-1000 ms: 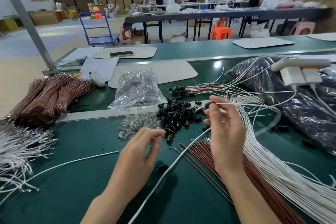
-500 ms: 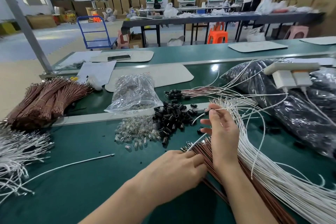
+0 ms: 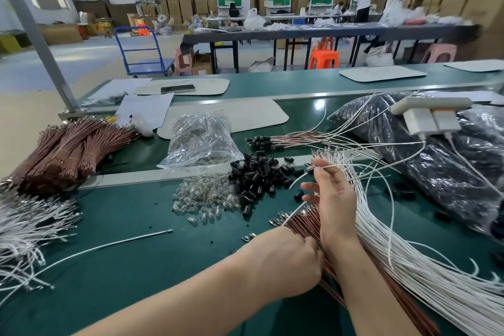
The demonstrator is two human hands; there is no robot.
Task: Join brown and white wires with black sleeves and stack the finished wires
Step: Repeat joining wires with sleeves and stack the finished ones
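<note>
The right hand [image 3: 335, 204] stands in the centre right of the frame, just above the green worktop [image 3: 122, 281]. Its thumb and forefinger pinch a thin white wire [image 3: 300, 179] near its end, and the other fingers are spread loosely. A short piece of the wire sticks out to the left, toward the sleeves. I think the hand holds it this way so the free end can enter a sleeve.

The left hand [image 3: 294, 262] lies lower, in the bottom centre, with its fingers curled into the loose bundle of brown wires [image 3: 302, 222]. The right wrist covers the fingertips, so I cannot tell if they already pinch 1 brown wire or only search for it.

The heap of small black plastic sleeves [image 3: 256, 174] lies just left of the right hand, probably so it is easy to reach. The long fan of white wires [image 3: 409, 267] runs from the right hand to the lower right corner. The finished joined wires [image 3: 294, 139], with black sleeves on their ends, are stacked in the upper centre behind the heap, likely so they do not mix with the raw wires.

In my judgement the step now is taking a brown partner for the white wire. The joining is not yet done. The brown wires lie close together, so more than 1 may come up.
</note>
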